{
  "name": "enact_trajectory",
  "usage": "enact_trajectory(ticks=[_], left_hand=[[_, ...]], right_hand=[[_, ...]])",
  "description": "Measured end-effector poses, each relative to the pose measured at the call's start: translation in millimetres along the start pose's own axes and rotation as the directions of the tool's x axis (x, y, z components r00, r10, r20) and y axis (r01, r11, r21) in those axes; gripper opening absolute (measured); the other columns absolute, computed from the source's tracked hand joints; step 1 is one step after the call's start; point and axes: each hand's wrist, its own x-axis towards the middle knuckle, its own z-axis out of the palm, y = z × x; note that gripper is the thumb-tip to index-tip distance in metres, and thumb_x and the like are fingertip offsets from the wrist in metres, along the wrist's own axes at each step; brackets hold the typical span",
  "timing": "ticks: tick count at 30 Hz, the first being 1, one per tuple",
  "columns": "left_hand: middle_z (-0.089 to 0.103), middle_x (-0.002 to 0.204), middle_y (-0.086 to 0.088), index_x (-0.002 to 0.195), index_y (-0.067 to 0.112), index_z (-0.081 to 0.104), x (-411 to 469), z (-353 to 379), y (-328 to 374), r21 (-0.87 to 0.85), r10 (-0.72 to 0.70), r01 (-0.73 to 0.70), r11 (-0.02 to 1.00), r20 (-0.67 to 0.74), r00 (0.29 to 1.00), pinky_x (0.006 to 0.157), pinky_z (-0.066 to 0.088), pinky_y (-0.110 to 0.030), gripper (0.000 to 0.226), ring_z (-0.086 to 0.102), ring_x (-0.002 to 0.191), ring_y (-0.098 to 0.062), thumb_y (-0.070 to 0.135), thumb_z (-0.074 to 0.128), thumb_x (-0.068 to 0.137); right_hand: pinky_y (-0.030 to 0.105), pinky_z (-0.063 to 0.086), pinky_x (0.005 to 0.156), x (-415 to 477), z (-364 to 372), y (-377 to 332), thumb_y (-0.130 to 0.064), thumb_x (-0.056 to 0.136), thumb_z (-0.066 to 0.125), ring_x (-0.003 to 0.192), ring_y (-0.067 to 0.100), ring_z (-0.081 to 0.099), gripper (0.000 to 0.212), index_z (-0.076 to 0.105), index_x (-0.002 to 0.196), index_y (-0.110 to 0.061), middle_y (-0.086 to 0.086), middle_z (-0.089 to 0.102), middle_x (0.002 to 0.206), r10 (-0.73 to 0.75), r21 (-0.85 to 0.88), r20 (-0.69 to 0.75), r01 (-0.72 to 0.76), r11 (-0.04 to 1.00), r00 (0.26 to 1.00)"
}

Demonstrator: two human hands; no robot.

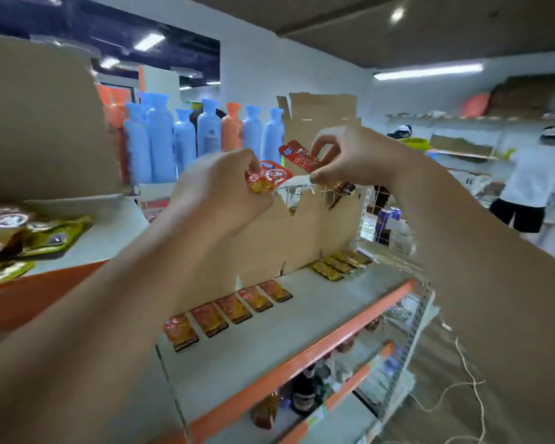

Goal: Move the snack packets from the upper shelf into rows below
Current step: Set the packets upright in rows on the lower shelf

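My left hand (220,187) grips a red snack packet (269,179) up at the level of the upper shelf. Beside it my right hand (350,155) pinches another red packet (298,157) between thumb and fingers, and a dark packet end (345,189) sticks out below that hand. On the lower white shelf (302,328) lies a row of several red packets (228,310), with a short row of yellow packets (338,265) further right against a torn cardboard back panel (302,232).
Blue and orange bottles (180,139) stand behind the upper shelf. A loose pile of green and brown packets (23,235) lies on a shelf at left. Orange-edged shelves below hold bottles (305,395). A person in white (532,177) stands at far right. String (462,379) trails on the floor.
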Motion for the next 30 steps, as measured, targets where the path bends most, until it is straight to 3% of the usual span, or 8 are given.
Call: enact_trajectory(ticks=[9,12,17,26,30], left_hand=[[0.066,0.099,0.009,0.111,0.037,0.062,70.2,140.2,12.9,-0.184,-0.089,0.103,0.978,0.084,0.992,0.079,0.052,-0.035,0.038,0.059,0.093,-0.02,0.059,0.065,0.08],[0.063,0.099,0.012,0.115,0.037,0.062,82.7,177.6,8.0,-0.22,-0.127,0.152,0.964,0.124,0.984,0.076,0.045,-0.034,0.05,0.059,0.098,-0.02,0.066,0.058,0.074],[0.063,0.103,0.01,0.116,0.037,0.063,89.1,235.8,-17.9,-0.201,-0.157,0.197,0.96,0.199,0.967,0.079,0.053,-0.036,0.034,0.059,0.097,-0.018,0.05,0.068,0.084],[0.053,0.096,0.018,0.111,0.038,0.064,63.4,302.5,-65.8,-0.218,-0.301,0.347,0.912,0.216,0.929,0.076,0.056,-0.032,0.032,0.057,0.088,-0.007,0.051,0.076,0.084],[0.052,0.098,0.017,0.11,0.044,0.058,39.2,337.1,-78.6,-0.071,-0.399,0.421,0.904,0.215,0.892,0.072,0.048,-0.027,0.031,0.053,0.087,-0.006,0.06,0.071,0.087]], right_hand=[[0.03,0.051,0.075,50.5,27.2,118.3,-0.036,0.082,0.083,0.094,0.011,0.064,0.036,0.063,0.111,-0.031,-0.004,0.066,0.108,0.193,-0.042,0.027,-0.192,0.981,0.981],[0.031,0.051,0.078,71.0,47.7,151.3,-0.036,0.082,0.083,0.096,0.01,0.062,0.037,0.063,0.113,-0.029,-0.005,0.065,0.108,0.225,-0.027,0.026,-0.224,0.974,0.974],[0.04,0.057,0.086,99.5,88.2,195.9,-0.044,0.08,0.082,0.095,0.01,0.064,0.037,0.063,0.11,-0.035,-0.01,0.065,0.107,0.258,0.005,0.039,-0.258,0.966,0.965],[0.033,0.054,0.075,132.3,197.6,253.0,-0.05,0.081,0.08,0.089,0.007,0.062,0.041,0.06,0.114,-0.036,-0.014,0.062,0.108,0.235,0.066,0.207,-0.253,0.965,0.95],[0.025,0.046,0.059,147.5,258.6,284.2,-0.047,0.081,0.078,0.075,0.009,0.058,0.034,0.06,0.104,-0.03,-0.01,0.063,0.095,0.193,0.073,0.263,-0.219,0.973,0.945]])
